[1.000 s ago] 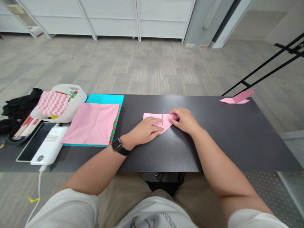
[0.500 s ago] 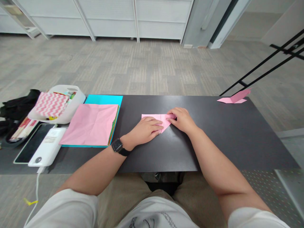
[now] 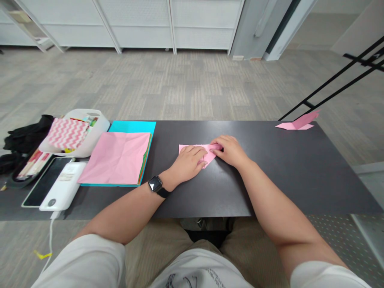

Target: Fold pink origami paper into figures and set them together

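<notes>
A small folded pink paper [image 3: 210,157] lies flat near the middle of the dark table [image 3: 285,172], its lower right side slanted. My left hand [image 3: 189,163] rests on its left part, fingers pointing right and pressing it down, covering much of it. At the paper's right end, my right hand [image 3: 228,151] pinches the upper corner between thumb and fingers. The two hands are a little apart, with pink paper showing between them.
A pink sheet [image 3: 115,158] tops a paper stack on a blue sheet [image 3: 133,126] at left. Beyond are a white basket [image 3: 102,128], a phone [image 3: 48,182] and a white power bank [image 3: 63,186] with a cable. A folded pink piece [image 3: 297,125] stands at the far right corner.
My left hand has slid slightly right and curled a bit over the paper. My right hand keeps its pinch almost unmoved. The view has shifted slightly.
</notes>
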The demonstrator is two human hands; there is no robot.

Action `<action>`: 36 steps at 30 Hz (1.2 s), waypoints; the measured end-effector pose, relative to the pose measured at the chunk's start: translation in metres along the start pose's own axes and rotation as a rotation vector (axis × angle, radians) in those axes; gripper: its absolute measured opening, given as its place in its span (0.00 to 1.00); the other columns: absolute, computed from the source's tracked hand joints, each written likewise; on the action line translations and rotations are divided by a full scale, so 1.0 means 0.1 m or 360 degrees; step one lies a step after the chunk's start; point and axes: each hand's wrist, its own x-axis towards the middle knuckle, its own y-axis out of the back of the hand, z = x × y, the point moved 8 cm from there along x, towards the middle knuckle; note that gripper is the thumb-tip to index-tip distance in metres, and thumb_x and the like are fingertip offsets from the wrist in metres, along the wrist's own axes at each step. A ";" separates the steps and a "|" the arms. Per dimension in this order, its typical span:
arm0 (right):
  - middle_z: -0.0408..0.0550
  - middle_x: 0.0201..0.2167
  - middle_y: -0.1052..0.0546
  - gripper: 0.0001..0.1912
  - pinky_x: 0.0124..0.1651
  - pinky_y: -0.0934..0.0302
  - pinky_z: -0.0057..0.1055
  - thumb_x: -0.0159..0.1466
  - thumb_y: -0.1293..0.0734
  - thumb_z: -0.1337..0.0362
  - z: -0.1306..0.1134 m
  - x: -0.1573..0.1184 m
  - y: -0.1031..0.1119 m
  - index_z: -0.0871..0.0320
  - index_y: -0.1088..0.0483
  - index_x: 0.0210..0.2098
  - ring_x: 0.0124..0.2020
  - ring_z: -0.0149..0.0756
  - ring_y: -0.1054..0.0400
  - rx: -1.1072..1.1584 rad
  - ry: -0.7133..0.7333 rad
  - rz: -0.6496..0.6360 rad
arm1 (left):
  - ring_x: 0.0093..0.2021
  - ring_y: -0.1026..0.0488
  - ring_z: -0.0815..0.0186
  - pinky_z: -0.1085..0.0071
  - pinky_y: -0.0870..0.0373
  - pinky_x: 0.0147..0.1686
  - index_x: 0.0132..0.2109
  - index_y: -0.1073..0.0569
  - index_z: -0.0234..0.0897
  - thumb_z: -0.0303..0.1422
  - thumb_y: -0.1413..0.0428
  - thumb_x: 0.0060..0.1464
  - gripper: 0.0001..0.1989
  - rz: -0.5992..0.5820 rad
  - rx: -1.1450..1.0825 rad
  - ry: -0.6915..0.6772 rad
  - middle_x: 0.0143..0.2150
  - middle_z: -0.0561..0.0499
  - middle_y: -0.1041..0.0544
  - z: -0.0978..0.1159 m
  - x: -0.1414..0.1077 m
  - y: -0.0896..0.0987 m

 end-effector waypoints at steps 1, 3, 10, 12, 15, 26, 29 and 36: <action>0.49 0.44 0.18 0.06 0.55 0.40 0.47 0.69 0.28 0.62 0.00 0.00 0.00 0.49 0.23 0.46 0.48 0.48 0.26 -0.0003 -0.0003 -0.0003 | 0.65 0.28 0.49 0.47 0.32 0.67 0.62 0.23 0.40 0.33 0.41 0.68 0.17 0.0003 0.0016 0.0007 0.65 0.42 0.22 0.01 0.00 -0.01; 0.49 0.44 0.18 0.06 0.55 0.39 0.47 0.69 0.28 0.62 0.00 0.00 0.00 0.49 0.23 0.46 0.47 0.48 0.26 -0.0006 -0.0005 -0.0009 | 0.65 0.28 0.48 0.47 0.32 0.67 0.62 0.22 0.39 0.33 0.41 0.68 0.17 0.0008 0.0054 0.0003 0.66 0.41 0.23 0.02 -0.01 -0.03; 0.49 0.45 0.18 0.06 0.55 0.39 0.47 0.69 0.28 0.62 0.04 0.03 -0.03 0.50 0.23 0.46 0.49 0.48 0.26 0.0008 0.0014 -0.0014 | 0.65 0.29 0.48 0.44 0.32 0.67 0.62 0.21 0.39 0.35 0.41 0.69 0.17 0.0008 0.0085 -0.0021 0.68 0.40 0.24 0.00 -0.03 -0.06; 0.49 0.45 0.18 0.06 0.55 0.39 0.47 0.69 0.28 0.61 0.05 0.03 -0.04 0.50 0.23 0.46 0.50 0.49 0.26 0.0007 0.0009 -0.0012 | 0.66 0.30 0.48 0.44 0.33 0.68 0.62 0.21 0.39 0.35 0.41 0.70 0.17 0.0000 0.0088 -0.0029 0.69 0.41 0.24 0.00 -0.03 -0.06; 0.49 0.45 0.18 0.06 0.56 0.38 0.49 0.69 0.28 0.61 0.06 0.04 -0.05 0.49 0.22 0.47 0.50 0.49 0.26 0.0000 -0.0008 -0.0009 | 0.67 0.30 0.48 0.45 0.33 0.69 0.61 0.21 0.38 0.36 0.42 0.70 0.17 -0.0013 0.0124 -0.0034 0.70 0.42 0.24 0.01 -0.03 -0.06; 0.60 0.63 0.27 0.27 0.69 0.39 0.60 0.66 0.23 0.55 -0.08 -0.04 0.01 0.49 0.25 0.63 0.65 0.60 0.33 -0.0094 0.0033 0.0092 | 0.65 0.30 0.47 0.44 0.34 0.68 0.60 0.20 0.41 0.36 0.41 0.69 0.16 0.0059 0.0145 0.0036 0.69 0.43 0.24 -0.06 -0.04 -0.01; 0.62 0.67 0.30 0.34 0.73 0.44 0.66 0.66 0.23 0.52 -0.08 -0.08 -0.04 0.49 0.30 0.69 0.68 0.63 0.35 -0.0157 0.0002 0.0016 | 0.65 0.30 0.47 0.45 0.34 0.68 0.61 0.21 0.41 0.38 0.41 0.69 0.17 0.0070 0.0128 0.0020 0.69 0.43 0.25 -0.07 -0.05 -0.01; 0.63 0.76 0.39 0.47 0.76 0.55 0.75 0.64 0.24 0.43 -0.06 -0.15 -0.17 0.49 0.39 0.76 0.78 0.71 0.48 -0.0230 -0.0120 -0.0127 | 0.66 0.30 0.44 0.44 0.34 0.67 0.63 0.22 0.39 0.41 0.42 0.69 0.20 0.0060 0.0147 0.0018 0.72 0.42 0.27 -0.08 -0.05 0.00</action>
